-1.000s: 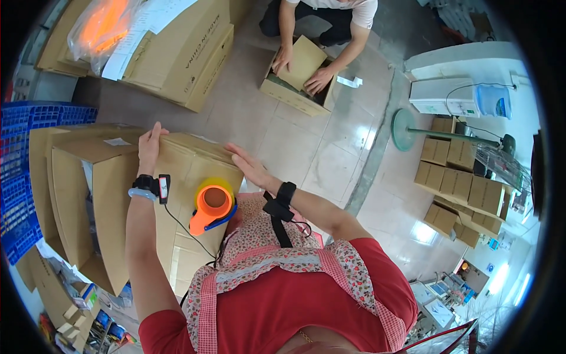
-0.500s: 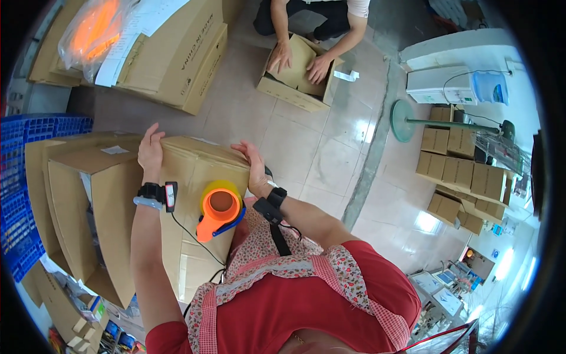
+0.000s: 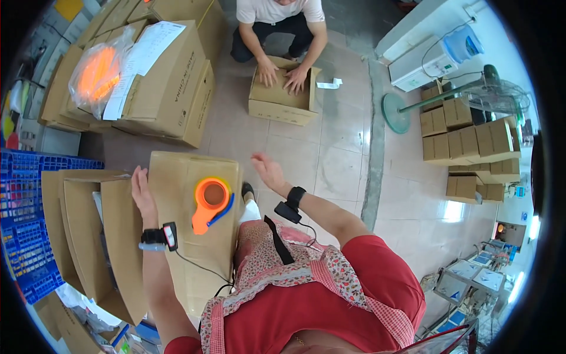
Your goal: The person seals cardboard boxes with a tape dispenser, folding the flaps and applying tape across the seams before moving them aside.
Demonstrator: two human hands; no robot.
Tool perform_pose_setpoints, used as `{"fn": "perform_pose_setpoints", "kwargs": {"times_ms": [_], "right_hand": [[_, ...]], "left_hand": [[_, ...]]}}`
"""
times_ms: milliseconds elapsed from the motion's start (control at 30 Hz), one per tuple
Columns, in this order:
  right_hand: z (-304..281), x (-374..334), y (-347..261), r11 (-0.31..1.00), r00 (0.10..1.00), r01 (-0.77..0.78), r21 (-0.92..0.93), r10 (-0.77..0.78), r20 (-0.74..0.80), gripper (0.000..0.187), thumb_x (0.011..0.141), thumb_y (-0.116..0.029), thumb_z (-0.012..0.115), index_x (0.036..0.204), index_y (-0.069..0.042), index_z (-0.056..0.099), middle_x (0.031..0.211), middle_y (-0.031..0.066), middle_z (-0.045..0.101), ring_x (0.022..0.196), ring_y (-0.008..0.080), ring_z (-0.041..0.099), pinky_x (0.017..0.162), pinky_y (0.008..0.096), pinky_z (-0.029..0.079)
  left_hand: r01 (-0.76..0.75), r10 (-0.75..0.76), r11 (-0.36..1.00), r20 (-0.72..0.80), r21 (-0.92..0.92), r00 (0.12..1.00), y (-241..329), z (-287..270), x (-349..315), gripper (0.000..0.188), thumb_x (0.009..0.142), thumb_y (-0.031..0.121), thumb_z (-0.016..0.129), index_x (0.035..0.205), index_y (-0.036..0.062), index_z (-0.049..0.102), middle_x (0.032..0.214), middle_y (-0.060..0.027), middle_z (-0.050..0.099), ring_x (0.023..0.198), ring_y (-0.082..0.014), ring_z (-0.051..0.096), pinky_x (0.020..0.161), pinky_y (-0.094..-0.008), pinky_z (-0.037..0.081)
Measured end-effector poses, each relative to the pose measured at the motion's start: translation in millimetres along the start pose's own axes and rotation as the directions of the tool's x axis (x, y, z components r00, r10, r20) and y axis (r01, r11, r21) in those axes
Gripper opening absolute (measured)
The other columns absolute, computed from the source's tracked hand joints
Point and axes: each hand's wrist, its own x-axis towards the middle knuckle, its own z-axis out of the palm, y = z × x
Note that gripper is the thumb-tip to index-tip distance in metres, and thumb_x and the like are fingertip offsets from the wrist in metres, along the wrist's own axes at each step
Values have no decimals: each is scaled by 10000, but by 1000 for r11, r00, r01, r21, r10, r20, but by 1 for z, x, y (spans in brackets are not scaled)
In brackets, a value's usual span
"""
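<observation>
A closed cardboard box (image 3: pixel 177 253) stands in front of me. On its top lies an orange tape dispenser (image 3: pixel 201 220) with a roll of tape and a blue part along its side. My left hand (image 3: pixel 143 194) is at the box's upper left edge, fingers stretched out, between it and an open carton; whether it touches the box I cannot tell. Off the box's right side, my right hand (image 3: pixel 271 173) hangs in the air with fingers extended and nothing in it. Both wrists wear black straps with small devices.
Open cartons (image 3: pixel 121 248) stand at my left, beside blue plastic crates (image 3: pixel 26 203). Stacked boxes (image 3: pixel 168 97) at the far left carry papers and a bagged orange item (image 3: pixel 99 74). Ahead, a crouching person has both hands in an open box (image 3: pixel 277 112). A green fan (image 3: pixel 396 113) stands right.
My right hand has come off the box and moved right. The left hand has slid nearer along the box's left side. My view has shifted, showing more of the crouching person.
</observation>
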Motion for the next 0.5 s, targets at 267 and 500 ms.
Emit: {"fn": "perform_pose_setpoints", "kwargs": {"times_ms": [267,500], "right_hand": [[5,-80,-96,318,469,827,-464,-845,256,504,741,-300,669,1158,-59,521,1215,127,535,1164,285,495,1034,442,333],[60,-68,-92,-25,530,686,-727,-667,524,251,665,-240,667,851,-80,616,879,65,635,907,249,601,1020,396,333]], "left_hand": [[23,-25,974,4,227,1000,14,-48,-162,293,943,194,535,1128,-27,586,1094,-81,614,1044,-156,548,939,-280,406],[87,-111,961,75,264,991,30,-83,-256,281,929,195,552,1137,10,587,1095,-65,611,1058,-139,539,940,-273,396]]}}
